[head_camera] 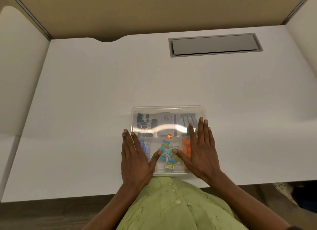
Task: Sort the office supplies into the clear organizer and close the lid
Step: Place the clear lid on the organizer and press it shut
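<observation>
Organizer [169, 109]: 1, 6 compartments | lid [169, 128]: 1 | hands: 2 flat

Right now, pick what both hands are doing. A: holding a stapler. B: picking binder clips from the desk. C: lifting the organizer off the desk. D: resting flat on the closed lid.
D: the left hand and right hand lie palm-down, fingers spread, on the clear lid of the organizer, which sits on the desk.
</observation>
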Motion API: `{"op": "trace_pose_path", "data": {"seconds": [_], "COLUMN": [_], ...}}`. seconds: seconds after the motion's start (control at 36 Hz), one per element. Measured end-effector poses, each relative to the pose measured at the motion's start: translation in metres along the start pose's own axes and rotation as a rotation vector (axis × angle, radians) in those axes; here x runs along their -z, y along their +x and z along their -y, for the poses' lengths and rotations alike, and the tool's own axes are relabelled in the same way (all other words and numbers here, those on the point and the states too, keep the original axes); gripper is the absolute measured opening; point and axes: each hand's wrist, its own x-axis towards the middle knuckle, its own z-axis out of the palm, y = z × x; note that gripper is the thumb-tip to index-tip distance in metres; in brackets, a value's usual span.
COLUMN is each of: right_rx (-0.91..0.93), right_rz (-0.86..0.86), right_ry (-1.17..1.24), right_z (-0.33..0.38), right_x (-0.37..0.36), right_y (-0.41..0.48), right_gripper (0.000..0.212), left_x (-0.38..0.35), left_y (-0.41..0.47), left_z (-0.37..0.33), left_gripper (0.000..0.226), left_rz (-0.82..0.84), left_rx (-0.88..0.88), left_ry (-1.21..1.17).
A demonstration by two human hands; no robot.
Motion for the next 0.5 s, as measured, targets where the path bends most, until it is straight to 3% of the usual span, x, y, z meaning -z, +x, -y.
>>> {"op": "trace_pose_path", "data": {"seconds": [0.5], "right_rx": [-0.004], "right_rz": [-0.006], "right_ry": [-0.002], "right_z": [-0.0002], "right_x": [-0.0057], "right_y": [-0.0084], "right_gripper": [0.115], "left_x": [-0.0061], "left_y": [0.0038], "left_z": [0.002], "left_gripper": [0.123], "left_rz": [-0.028], "left_rx": [-0.009], "left_ry": [0.084]}}
